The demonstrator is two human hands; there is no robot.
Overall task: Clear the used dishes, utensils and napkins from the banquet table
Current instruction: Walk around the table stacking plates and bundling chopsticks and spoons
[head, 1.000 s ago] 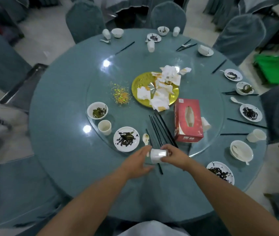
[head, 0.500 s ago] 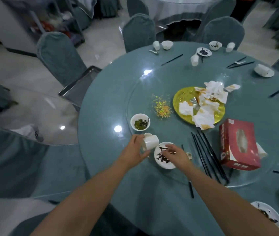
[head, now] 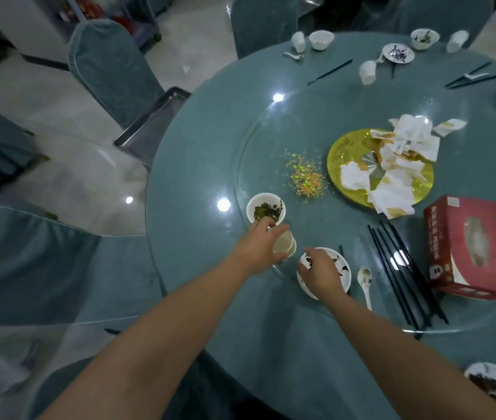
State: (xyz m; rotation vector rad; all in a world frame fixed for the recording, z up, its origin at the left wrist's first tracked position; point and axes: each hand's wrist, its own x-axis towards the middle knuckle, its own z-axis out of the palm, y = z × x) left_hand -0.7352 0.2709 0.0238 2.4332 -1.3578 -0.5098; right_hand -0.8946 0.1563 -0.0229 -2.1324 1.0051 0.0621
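**Cups in your left hand, right hand on the plate**

The round table carries a glass turntable, your landmark here. At its middle sits a gold platter heaped with napkins. A red tissue box lies at its right edge, black chopsticks just left of that. On its near rim, your right hand curls over a white plate. Your left hand grips stacked cups beside a bowl.

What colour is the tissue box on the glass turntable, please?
The tissue box is red, with a pale oval opening on top; the head view shows it clearly.
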